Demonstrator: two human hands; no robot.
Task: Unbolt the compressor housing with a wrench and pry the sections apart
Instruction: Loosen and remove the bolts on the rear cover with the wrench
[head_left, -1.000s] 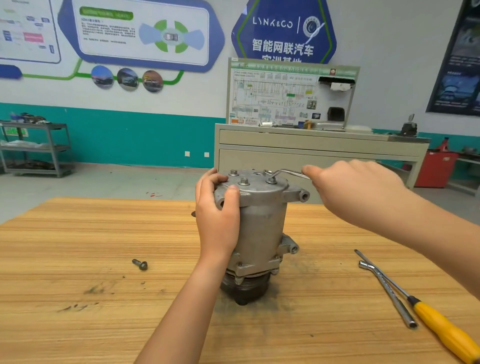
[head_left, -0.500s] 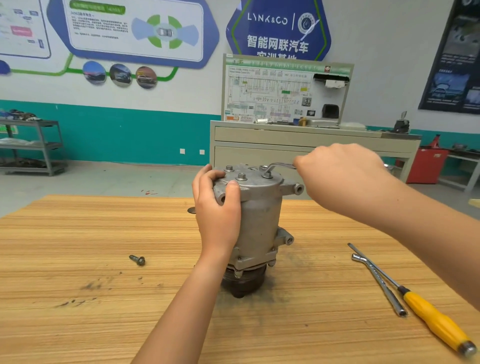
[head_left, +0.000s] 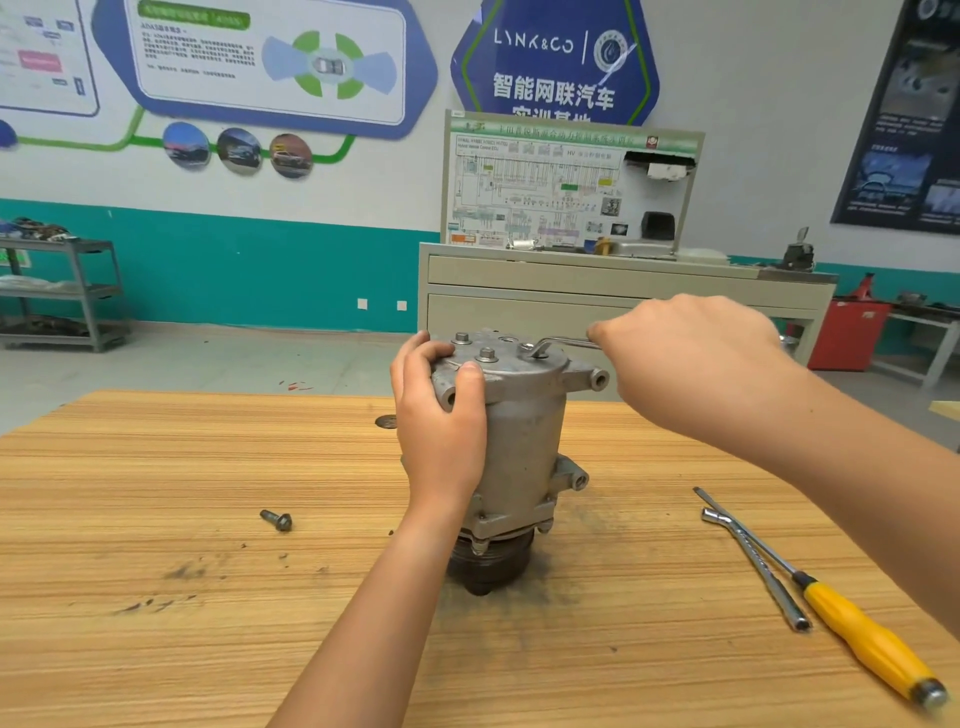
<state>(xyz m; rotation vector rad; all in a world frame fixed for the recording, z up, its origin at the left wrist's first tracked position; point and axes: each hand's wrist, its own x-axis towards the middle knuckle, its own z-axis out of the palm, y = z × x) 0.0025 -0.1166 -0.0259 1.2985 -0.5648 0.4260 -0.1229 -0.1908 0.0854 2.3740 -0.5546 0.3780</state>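
Compressor stands upright on the table, pulley end down. The left hand is clamped on its upper left side, thumb on the front and fingers over the top rim. The right hand, to the compressor's upper right, is closed round the handle of the wrench, whose head sits on a bolt at the right of the top cover. Progress is judged early: one bolt lies loose to the compressor's left, while at least two bolt heads remain seated on the cover beside the one under the wrench. No gap shows between the housing sections, so prying is not yet begun. A screwdriver and a socket bar lie untouched to the compressor's right. Against the earlier frames, both grips are unchanged and the wrench handle points to the same side. No clear swing is recorded, and only the view has drifted.
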